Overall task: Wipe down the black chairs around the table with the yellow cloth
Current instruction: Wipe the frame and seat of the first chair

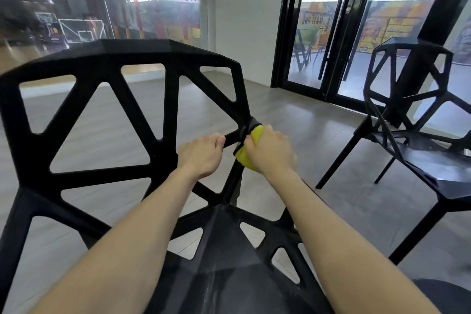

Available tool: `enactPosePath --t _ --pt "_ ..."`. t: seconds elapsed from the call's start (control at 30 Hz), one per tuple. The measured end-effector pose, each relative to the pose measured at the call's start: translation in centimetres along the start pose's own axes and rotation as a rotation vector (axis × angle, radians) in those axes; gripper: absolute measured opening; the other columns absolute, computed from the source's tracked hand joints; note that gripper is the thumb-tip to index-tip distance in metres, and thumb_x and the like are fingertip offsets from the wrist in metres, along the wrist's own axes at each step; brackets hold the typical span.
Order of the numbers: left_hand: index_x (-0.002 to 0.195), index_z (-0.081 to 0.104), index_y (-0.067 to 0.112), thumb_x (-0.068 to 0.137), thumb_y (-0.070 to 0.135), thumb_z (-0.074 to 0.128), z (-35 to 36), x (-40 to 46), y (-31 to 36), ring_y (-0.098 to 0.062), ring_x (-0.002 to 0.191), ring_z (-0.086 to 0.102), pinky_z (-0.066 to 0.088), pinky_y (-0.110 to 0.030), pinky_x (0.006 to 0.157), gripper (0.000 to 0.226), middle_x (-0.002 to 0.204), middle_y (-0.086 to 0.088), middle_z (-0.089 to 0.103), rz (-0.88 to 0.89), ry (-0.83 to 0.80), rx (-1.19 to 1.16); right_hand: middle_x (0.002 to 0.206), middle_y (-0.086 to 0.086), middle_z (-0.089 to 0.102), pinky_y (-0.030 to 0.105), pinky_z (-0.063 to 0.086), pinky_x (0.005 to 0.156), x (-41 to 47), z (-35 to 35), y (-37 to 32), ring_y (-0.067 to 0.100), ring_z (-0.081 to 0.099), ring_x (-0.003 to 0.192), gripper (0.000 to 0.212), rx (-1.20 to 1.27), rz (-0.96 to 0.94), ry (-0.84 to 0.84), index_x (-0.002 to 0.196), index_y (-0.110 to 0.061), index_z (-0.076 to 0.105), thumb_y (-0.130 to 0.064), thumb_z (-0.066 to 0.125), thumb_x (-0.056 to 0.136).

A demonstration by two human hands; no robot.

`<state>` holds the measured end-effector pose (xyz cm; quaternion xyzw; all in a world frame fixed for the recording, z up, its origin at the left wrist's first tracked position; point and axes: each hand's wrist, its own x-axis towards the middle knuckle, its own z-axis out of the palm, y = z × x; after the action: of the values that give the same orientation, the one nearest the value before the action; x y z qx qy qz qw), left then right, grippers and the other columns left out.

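A black chair (163, 99) with a lattice back of triangular openings fills the near view, its seat just below me. My right hand (270, 149) is closed on the yellow cloth (248, 150), which has a grey side and is wrapped around the right edge of the chair back where the struts meet. My left hand (201, 154) grips a slanted strut of the same back, just left of the cloth. A second black chair (418, 120) of the same design stands to the right, facing left.
Grey tiled floor (293, 115) lies beyond the chairs. Black-framed glass doors (334, 33) stand behind the second chair, and a glass wall (102, 7) runs along the left. A black post (433, 15) rises behind the right chair. A dark rounded edge (443, 293) shows at bottom right.
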<state>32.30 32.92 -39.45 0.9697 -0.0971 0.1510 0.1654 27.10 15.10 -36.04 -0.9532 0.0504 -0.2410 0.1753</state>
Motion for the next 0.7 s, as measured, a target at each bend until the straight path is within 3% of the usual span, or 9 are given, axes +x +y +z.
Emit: enactPosePath --t 0.13,0.27,0.37,0.43,0.5,0.57,0.63,0.7 --pt "0.096 0.06 0.029 0.113 0.042 0.022 0.0 -0.1 0.0 -0.027 0.091 0.064 0.042 -0.043 0.078 0.043 0.091 0.004 0.067 0.008 -0.024 -0.02 0.11 0.014 0.064 0.043 0.053 0.075 -4.6 0.2 3.3 0.035 0.063 0.095 0.051 -0.227 -0.285 0.114 0.132 -0.004 0.058 -0.038 0.07 0.097" --pt "0.102 0.059 0.029 0.113 0.041 0.027 -0.1 0.0 -0.5 -0.032 0.1 0.064 0.038 -0.043 0.079 0.036 0.091 0.006 0.064 0.005 -0.048 -0.058 0.111 0.01 0.065 0.041 0.049 0.072 1.7 -1.6 0.3 0.033 0.06 0.093 0.029 -0.046 -0.347 0.376 0.12 -0.012 0.067 -0.026 0.072 0.096" --pt "0.108 0.056 0.028 0.114 0.041 0.029 -0.4 -0.2 -0.7 -0.038 0.106 0.065 0.037 -0.043 0.077 0.031 0.105 -0.003 0.07 0.024 -0.052 -0.043 0.125 0.009 0.059 0.043 0.049 0.082 1.1 0.5 -0.4 0.033 0.054 0.106 0.04 -0.243 -0.483 0.302 0.132 -0.016 0.063 -0.02 0.071 0.093" --pt "0.11 0.054 0.027 0.115 0.04 0.029 -0.4 -0.3 -0.6 -0.039 0.105 0.065 0.037 -0.043 0.076 0.029 0.11 -0.007 0.072 0.053 -0.034 -0.038 0.127 0.008 0.056 0.046 0.045 0.088 -2.6 1.7 2.3 0.036 0.05 0.114 0.046 -0.366 -0.586 0.197 0.139 -0.016 0.058 -0.012 0.054 0.094" --pt "0.115 0.056 0.025 0.115 0.038 0.029 -0.3 -0.7 -0.4 -0.039 0.105 0.065 0.037 -0.043 0.076 0.03 0.109 -0.008 0.072 0.058 -0.026 -0.036 0.119 0.006 0.058 0.046 0.043 0.088 -5.1 1.2 4.3 0.035 0.05 0.114 0.045 -0.428 -0.724 0.125 0.129 -0.015 0.065 -0.009 0.047 0.088" --pt "0.116 0.056 0.024 0.115 0.038 0.029 -0.2 -0.8 -0.3 -0.039 0.104 0.065 0.038 -0.043 0.076 0.03 0.108 -0.007 0.071 0.056 -0.014 -0.033 0.111 0.004 0.06 0.044 0.044 0.085 -4.2 0.2 3.7 0.033 0.051 0.107 0.035 -0.355 -0.656 0.186 0.118 -0.018 0.07 -0.01 0.06 0.085" --pt "0.109 0.054 0.025 0.115 0.038 0.031 -0.2 -0.9 -0.2 -0.038 0.1 0.064 0.038 -0.044 0.076 0.027 0.103 -0.005 0.068 0.044 0.0 -0.034 0.117 0.008 0.06 0.045 0.044 0.084 -1.8 -0.3 2.1 0.034 0.052 0.107 0.038 -0.299 -0.508 0.259 0.128 -0.018 0.065 -0.016 0.063 0.09" --pt "0.101 0.049 0.026 0.115 0.037 0.031 -0.2 -0.9 -0.3 -0.037 0.091 0.061 0.038 -0.044 0.075 0.025 0.093 -0.001 0.063 0.038 0.0 -0.033 0.13 0.01 0.057 0.046 0.046 0.092 -1.0 0.1 1.9 0.035 0.051 0.117 0.049 -0.344 -0.464 0.214 0.142 -0.017 0.056 -0.023 0.06 0.094"
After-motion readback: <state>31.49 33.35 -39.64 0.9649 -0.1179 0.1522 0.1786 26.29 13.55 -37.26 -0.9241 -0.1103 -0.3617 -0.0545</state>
